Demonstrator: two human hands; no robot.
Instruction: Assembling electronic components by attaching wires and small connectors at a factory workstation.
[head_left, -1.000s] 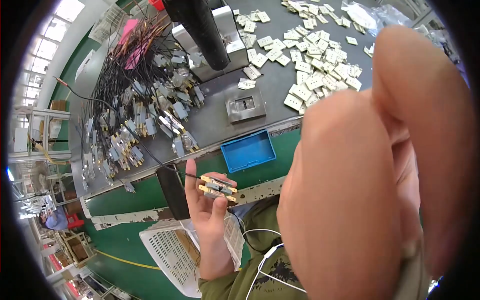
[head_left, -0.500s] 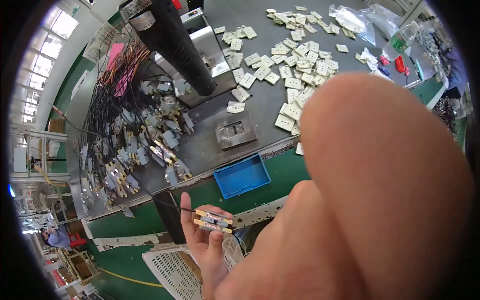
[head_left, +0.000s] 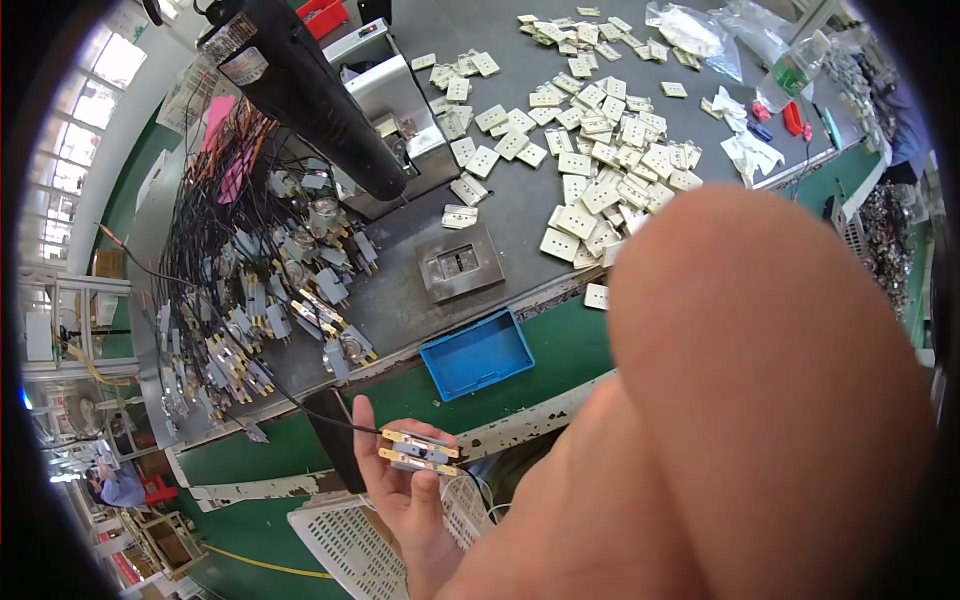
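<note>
In the head view, the left hand (head_left: 408, 508) was nearer the person than the blue tray (head_left: 478, 362) and left of it, thumb and fingers pinching a grey-and-brass plug part (head_left: 420, 453). It looked light and stiff, its metal strips perhaps bendable; its grey sides seemed the safest hold, minding the black wire (head_left: 365, 429). Right of the tray loomed the right arm (head_left: 770, 400); its fingers I couldn't make out.

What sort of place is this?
Probably an electrical-parts assembly workshop: cream rectangular plates with small holes lie piled on a grey flat worktop, along with many grey blocky pieces with black wires and a recessed grey metal block.
</note>
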